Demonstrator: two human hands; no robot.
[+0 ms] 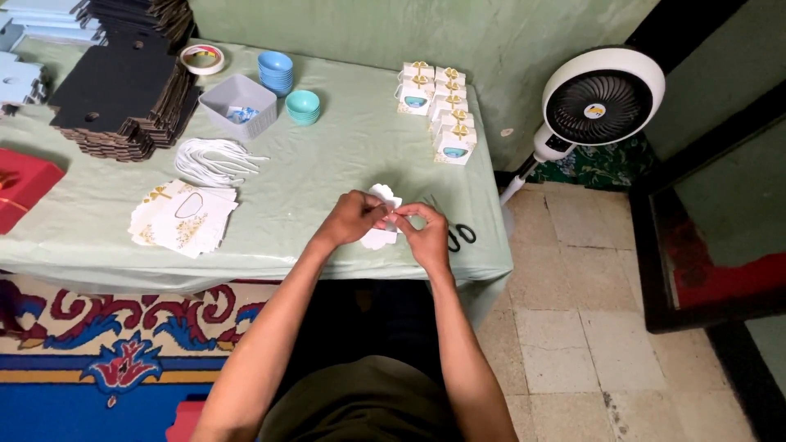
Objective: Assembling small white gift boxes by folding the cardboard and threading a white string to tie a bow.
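Both my hands meet over the near edge of the table, pinching a small white scalloped paper box piece. My left hand grips its left side. On the right side, my right hand has its fingers closed on the same piece. Much of the paper is hidden behind my fingers. Black-handled scissors lie just right of my right hand. A stack of flat white box blanks with gold print sits to the left. Finished small white boxes with gold bows stand in a row at the far right.
The table has a pale green cloth. On it are white cords, a grey tray, blue bowls, teal bowls, a tape roll and black card stacks. A white fan stands at the right on the tiled floor.
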